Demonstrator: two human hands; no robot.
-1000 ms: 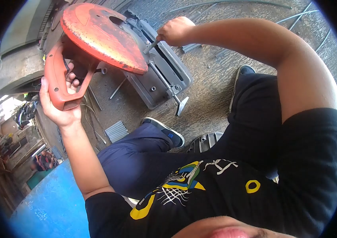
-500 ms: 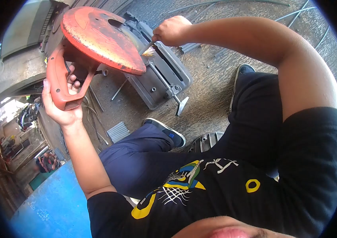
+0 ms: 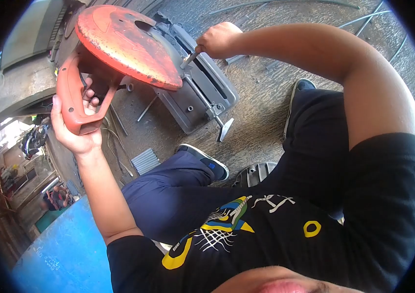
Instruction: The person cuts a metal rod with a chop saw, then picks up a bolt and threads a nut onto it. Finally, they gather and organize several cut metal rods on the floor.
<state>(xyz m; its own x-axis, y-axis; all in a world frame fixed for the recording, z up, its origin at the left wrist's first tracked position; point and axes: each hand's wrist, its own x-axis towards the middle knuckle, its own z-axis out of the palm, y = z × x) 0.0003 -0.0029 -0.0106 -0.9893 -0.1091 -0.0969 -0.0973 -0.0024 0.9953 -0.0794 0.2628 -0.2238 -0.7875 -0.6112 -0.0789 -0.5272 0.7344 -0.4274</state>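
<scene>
My left hand is wrapped around the red D-shaped handle of a cut-off saw, its fingers inside the loop near a dark trigger. The saw's worn orange guard hides most of the blade. At the far side of the guard, my right hand is closed on a short metal piece, which points toward the guard's edge above the saw's grey base. A clamp screw with a crank handle sticks out from the base toward me.
A ridged metal piece lies on the floor near my shoe. Long thin rods lie at the back. A blue rounded surface is at lower left. Farther left, another person sits in the background.
Sparks at the tip of the metal piece are gone. My right hand has shifted slightly to the right with the piece. My left hand has barely moved.
</scene>
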